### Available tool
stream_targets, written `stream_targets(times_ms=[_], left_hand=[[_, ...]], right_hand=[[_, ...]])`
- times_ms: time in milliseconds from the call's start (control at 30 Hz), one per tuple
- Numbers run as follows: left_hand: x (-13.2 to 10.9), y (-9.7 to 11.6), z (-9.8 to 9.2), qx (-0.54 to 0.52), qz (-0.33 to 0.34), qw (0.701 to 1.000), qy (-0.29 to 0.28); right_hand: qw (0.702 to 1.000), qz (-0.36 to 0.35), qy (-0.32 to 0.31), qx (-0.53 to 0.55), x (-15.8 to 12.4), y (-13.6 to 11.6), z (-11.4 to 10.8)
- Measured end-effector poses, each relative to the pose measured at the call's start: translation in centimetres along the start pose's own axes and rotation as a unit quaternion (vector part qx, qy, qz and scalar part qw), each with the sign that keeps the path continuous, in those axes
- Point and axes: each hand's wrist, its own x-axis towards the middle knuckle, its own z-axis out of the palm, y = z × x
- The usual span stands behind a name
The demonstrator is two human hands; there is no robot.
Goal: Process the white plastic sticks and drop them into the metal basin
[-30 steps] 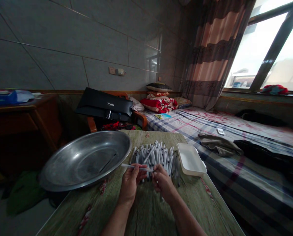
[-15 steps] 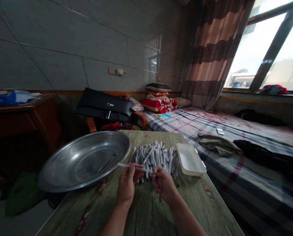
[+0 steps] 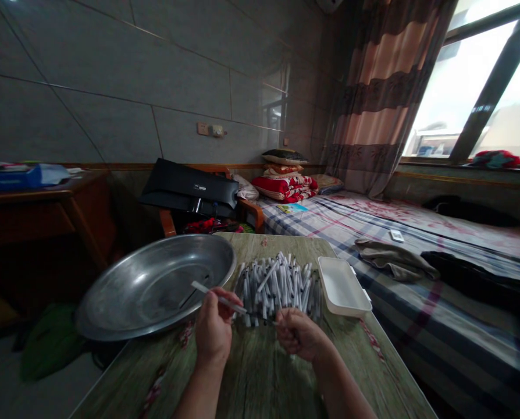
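Note:
My left hand is closed around a translucent white pen barrel, which slants up to the left over the basin's edge. Closed in a pinch, my right hand grips a thin dark pen refill that stretches toward the barrel's right end. Its tip at the barrel is too blurred to tell whether it is still inside. Just beyond both hands lies a pile of similar pens on the table. One thin dark stick rests in the metal basin at left.
A white rectangular plastic box stands at the table's right edge. The wood-patterned table borders a bed with a checked sheet. A black monitor leans on a wooden chair behind the basin.
My hands have moved apart, the left one leftward with the barrel and the right one slightly rightward. A dark refill now shows between them. The camera view has shifted slightly.

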Motion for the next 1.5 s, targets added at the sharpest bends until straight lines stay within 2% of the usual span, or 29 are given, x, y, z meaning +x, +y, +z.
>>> stream_targets(times_ms=[133,233,333,400,500,633,733,800,867,933,1100,1167,1300,1400,1500], left_hand=[[0.7,4.0,0.0,-0.084,0.09,0.99,0.069],[-0.1,5.0,0.3,-0.074,0.101,0.99,0.064],[-2.1,3.0,1.0,0.015,0.006,1.0,0.015],[-3.6,1.0,1.6,0.07,-0.07,0.995,-0.032],[-5.1,-1.2,2.4,0.108,-0.129,0.982,-0.086],[-5.3,-1.5,2.6,0.109,-0.155,0.975,-0.116],[-5.0,-1.1,1.9,0.132,-0.175,0.96,-0.176],[-4.9,-1.2,1.4,0.161,-0.175,0.948,-0.214],[-4.9,-1.6,0.8,0.187,-0.176,0.938,-0.231],[-4.8,-2.4,0.4,0.224,-0.168,0.933,-0.229],[-4.8,-3.9,-0.4,0.342,-0.025,0.924,-0.167],[-5.0,-3.9,-0.3,0.363,-0.012,0.918,-0.161],[-5.4,-3.3,0.5,0.323,-0.078,0.921,-0.202],[-5.6,-2.8,1.0,0.237,-0.192,0.925,-0.226],[-5.7,-2.6,1.2,0.183,-0.289,0.904,-0.255]], right_hand=[[0.998,-0.003,-0.046,0.052,-0.3,-0.7,-1.4],[0.995,-0.039,-0.031,0.081,-0.2,-0.7,-1.4],[0.994,-0.065,-0.013,0.081,0.2,-0.1,-0.4],[0.995,-0.065,-0.012,0.07,0.4,0.5,0.5],[0.998,-0.043,-0.007,0.039,0.6,1.5,1.6],[0.998,0.0,-0.016,-0.066,0.5,1.7,1.7],[0.991,-0.021,0.002,-0.129,0.3,0.9,1.2],[0.987,-0.085,0.08,-0.108,0.3,0.2,1.1],[0.977,-0.147,0.13,-0.089,0.3,-0.2,1.3],[0.971,-0.178,0.136,-0.084,0.5,-0.3,1.6],[0.966,-0.195,0.131,-0.104,1.4,0.7,2.4],[0.963,-0.193,0.152,-0.114,1.7,0.9,2.4],[0.962,-0.182,0.185,-0.089,1.6,0.6,2.2],[0.965,-0.181,0.182,-0.057,1.3,0.3,2.1],[0.971,-0.17,0.164,-0.044,1.1,0.2,2.1]])
